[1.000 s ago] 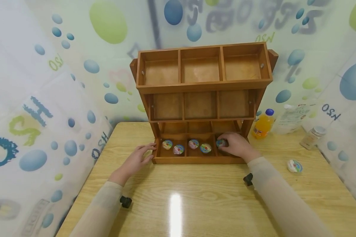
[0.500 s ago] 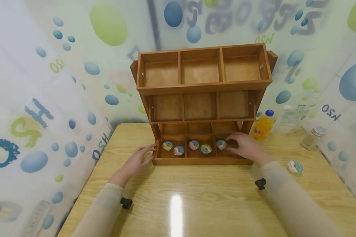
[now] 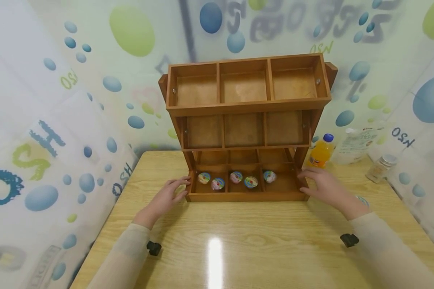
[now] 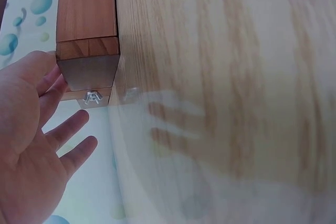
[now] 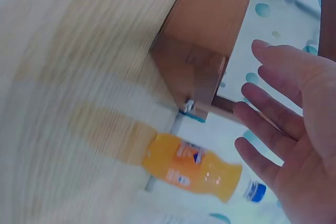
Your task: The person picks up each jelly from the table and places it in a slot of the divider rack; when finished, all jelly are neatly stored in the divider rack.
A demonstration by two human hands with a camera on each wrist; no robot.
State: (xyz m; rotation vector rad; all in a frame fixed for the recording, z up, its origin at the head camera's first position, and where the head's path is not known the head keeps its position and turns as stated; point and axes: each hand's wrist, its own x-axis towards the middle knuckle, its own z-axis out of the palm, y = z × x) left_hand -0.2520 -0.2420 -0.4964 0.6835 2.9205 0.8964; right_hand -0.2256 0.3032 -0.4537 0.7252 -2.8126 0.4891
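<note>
A brown wooden shelf rack (image 3: 247,196) has three tiers split into compartments. In its bottom tray lie small round cups with printed lids: two in the left compartment, including a yellowish cup (image 3: 204,178), two in the middle, including a pink one (image 3: 236,177), and one cup (image 3: 269,176) in the right. My left hand (image 3: 163,199) touches the tray's left end, holding nothing; the left wrist view shows its lower fingers spread beside the wood (image 4: 86,14). My right hand (image 3: 327,188) is at the tray's right end, fingers extended and nothing in them. Another cup (image 3: 363,200) is mostly hidden behind the right wrist.
An orange drink bottle (image 3: 320,151) with a blue cap stands right of the rack. Beside it are a translucent pouch (image 3: 358,146) and a jar with a metallic lid (image 3: 381,167). A patterned sheet (image 3: 137,88) hangs behind the wooden table (image 3: 253,241).
My right hand has let go of the cup in the right compartment and moved right to the tray's end, covering most of the cup on the table. My left hand has stayed put.
</note>
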